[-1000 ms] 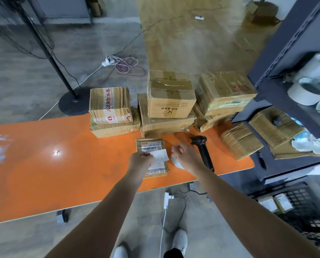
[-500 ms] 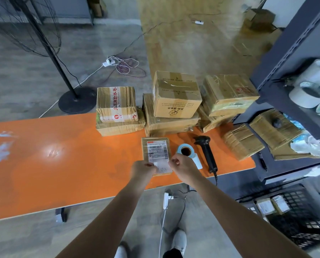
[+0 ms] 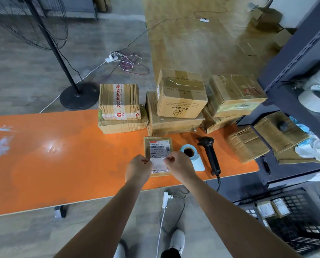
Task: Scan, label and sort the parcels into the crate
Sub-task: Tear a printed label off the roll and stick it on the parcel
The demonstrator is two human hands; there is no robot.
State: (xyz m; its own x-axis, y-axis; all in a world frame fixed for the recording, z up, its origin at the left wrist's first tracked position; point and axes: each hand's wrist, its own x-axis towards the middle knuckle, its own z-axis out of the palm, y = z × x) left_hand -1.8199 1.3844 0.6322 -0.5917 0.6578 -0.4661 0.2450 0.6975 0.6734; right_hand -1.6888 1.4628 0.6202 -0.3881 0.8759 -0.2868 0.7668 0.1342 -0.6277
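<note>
Head view: the left hand (image 3: 138, 170) and right hand (image 3: 179, 167) each pinch one end of a white label (image 3: 157, 163) in their fingers, held just over the near half of the small parcel (image 3: 158, 146). The parcel lies on the orange counter (image 3: 62, 155), long axis pointing away. The crate (image 3: 293, 200) sits low to the right, nearer the right hand
</note>
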